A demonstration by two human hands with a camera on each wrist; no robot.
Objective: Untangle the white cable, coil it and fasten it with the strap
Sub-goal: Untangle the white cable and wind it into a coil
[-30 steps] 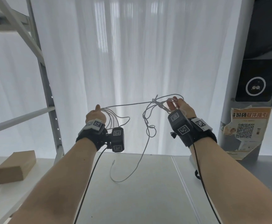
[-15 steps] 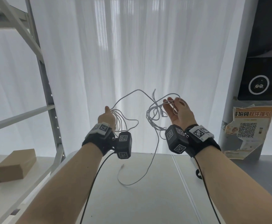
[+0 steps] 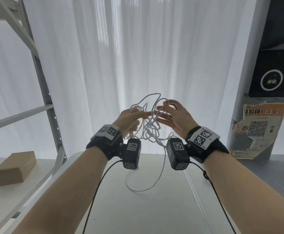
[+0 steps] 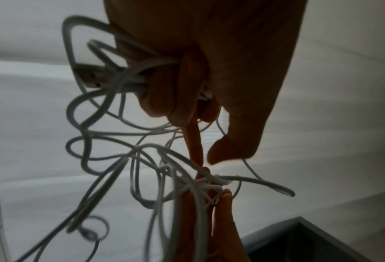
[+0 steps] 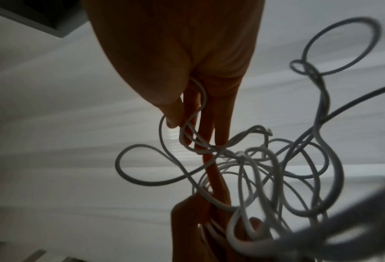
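Note:
The white cable [image 3: 150, 128] hangs as a loose tangle between my two raised hands. My left hand [image 3: 137, 115] grips several strands in its curled lower fingers, with a plug end [image 4: 90, 78] sticking out beside them; its index finger [image 4: 194, 141] points toward the right hand. My right hand [image 3: 164, 107] pinches a small loop [image 5: 182, 122] between thumb and forefinger, its other fingers straight. A knot [image 4: 206, 184] sits by the right hand's fingertips. One cable tail [image 3: 137, 189] drops onto the white table [image 3: 154, 213]. No strap can be made out.
A cardboard box [image 3: 14, 168] lies on the white shelf at left, beside a grey metal rack upright [image 3: 48, 98]. A pillar with a QR poster [image 3: 261, 127] and a black device [image 3: 273, 73] stands at right. White curtains hang behind.
My hands have come together and risen. The cable, stretched fairly taut between them a second ago, now hangs slack in a bunch, and my right palm has turned toward me.

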